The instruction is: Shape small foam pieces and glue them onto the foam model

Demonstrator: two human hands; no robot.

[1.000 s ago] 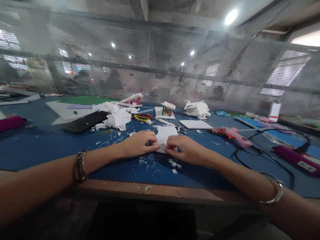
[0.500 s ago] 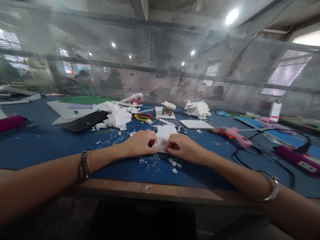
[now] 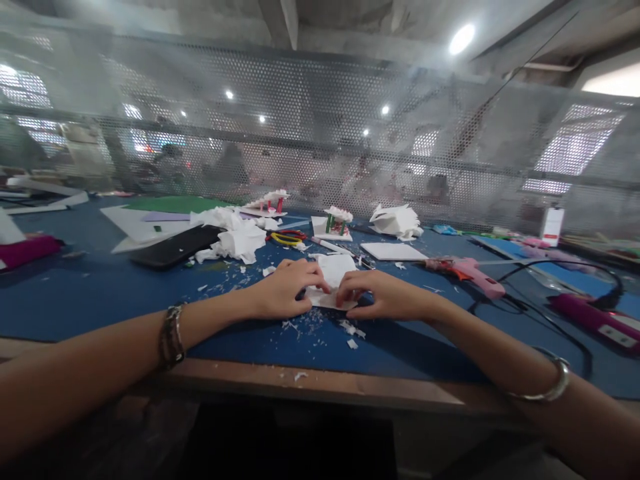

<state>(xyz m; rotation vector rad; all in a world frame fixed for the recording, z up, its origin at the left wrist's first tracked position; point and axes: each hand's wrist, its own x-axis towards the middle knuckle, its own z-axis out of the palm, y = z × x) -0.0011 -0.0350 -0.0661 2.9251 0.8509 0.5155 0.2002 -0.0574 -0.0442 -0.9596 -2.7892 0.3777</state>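
A white sheet of paper (image 3: 336,268), creased along its near edge, lies on the blue tabletop in front of me. My left hand (image 3: 290,288) rests at its left side, fingers reaching over the near strip and thumb apart. From the right, my right hand (image 3: 383,295) touches the same strip with bent, spread fingertips, its thumb low and apart. Neither hand pinches the paper. Parts of its near edge are hidden under the fingers. White paper scraps (image 3: 353,329) are scattered just below the hands.
Crumpled white paper (image 3: 240,240) lies left, beside a black slab (image 3: 175,247). Behind the hands are yellow-and-red-handled pliers (image 3: 287,237), a small model with green posts (image 3: 338,223) and a white pad (image 3: 393,251). A pink glue gun (image 3: 477,277) with black cable lies right.
Both hands have loosened from a closed pinch at the paper's near edge. Their fingers are now spread over it, and the right hand has shifted slightly right.
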